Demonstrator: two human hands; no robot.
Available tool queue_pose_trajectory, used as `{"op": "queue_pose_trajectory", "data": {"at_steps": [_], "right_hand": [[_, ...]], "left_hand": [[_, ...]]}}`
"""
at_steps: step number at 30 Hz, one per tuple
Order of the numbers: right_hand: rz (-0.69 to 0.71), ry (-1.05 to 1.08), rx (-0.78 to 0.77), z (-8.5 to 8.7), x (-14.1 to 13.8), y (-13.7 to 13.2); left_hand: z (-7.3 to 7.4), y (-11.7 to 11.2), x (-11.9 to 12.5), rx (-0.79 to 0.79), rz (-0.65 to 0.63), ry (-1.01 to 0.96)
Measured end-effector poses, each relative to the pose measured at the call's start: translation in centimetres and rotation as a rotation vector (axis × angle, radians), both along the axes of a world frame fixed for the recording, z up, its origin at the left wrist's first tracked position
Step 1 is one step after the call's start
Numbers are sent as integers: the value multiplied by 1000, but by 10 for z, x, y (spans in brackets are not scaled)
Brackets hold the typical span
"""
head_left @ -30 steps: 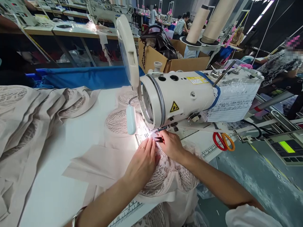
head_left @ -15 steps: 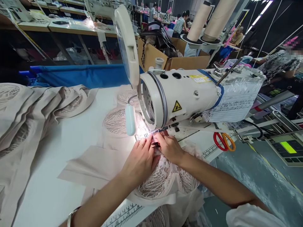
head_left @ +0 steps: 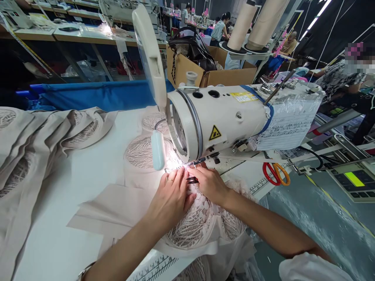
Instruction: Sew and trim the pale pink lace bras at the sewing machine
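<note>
Beside the needle area of a white sewing machine point(head_left: 228, 113), my left hand point(head_left: 171, 195) lies on pale pink fabric. Its fingers are stretched forward and its thumb is apart, beside the lace. My right hand point(head_left: 209, 183) is closed around small thread snips point(head_left: 192, 180), whose dark blades stick out toward my left hand. Its fingertips also touch the fabric edge near the needle. Under and in front of both hands, a pale pink lace bra piece point(head_left: 190, 230) is bunched up and hangs over the table's front edge. The needle and the fabric edge there are hidden by fingers and glare.
Several lace pieces point(head_left: 17, 168) lie stacked at left. More lace point(head_left: 143, 152) lies behind a light-blue lamp point(head_left: 158, 150). Red-and-orange scissors point(head_left: 275, 173) lie right. A cardboard box point(head_left: 231, 76), thread cones point(head_left: 241, 27) and a control panel point(head_left: 351, 181) stand around. People work farther back.
The view has shifted slightly, so the machine appears a little farther left. Both hands stay by the needle, and the snips remain in my right hand.
</note>
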State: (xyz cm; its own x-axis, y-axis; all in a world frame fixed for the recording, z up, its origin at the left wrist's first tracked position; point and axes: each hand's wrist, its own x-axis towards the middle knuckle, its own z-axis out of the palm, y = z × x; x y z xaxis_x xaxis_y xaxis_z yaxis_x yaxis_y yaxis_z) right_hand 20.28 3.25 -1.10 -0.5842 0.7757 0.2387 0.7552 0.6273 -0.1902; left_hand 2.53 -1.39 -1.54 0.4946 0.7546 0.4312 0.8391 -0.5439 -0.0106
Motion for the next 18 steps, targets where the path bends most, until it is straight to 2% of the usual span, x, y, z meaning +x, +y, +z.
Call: {"op": "queue_pose_trajectory", "data": {"at_steps": [15, 18], "right_hand": [[15, -11, -48, 6, -2, 3], [0, 10, -79, 8, -1, 2]], "left_hand": [[1, -1, 1, 10, 48, 55], [2, -1, 2, 56, 39, 77]]}}
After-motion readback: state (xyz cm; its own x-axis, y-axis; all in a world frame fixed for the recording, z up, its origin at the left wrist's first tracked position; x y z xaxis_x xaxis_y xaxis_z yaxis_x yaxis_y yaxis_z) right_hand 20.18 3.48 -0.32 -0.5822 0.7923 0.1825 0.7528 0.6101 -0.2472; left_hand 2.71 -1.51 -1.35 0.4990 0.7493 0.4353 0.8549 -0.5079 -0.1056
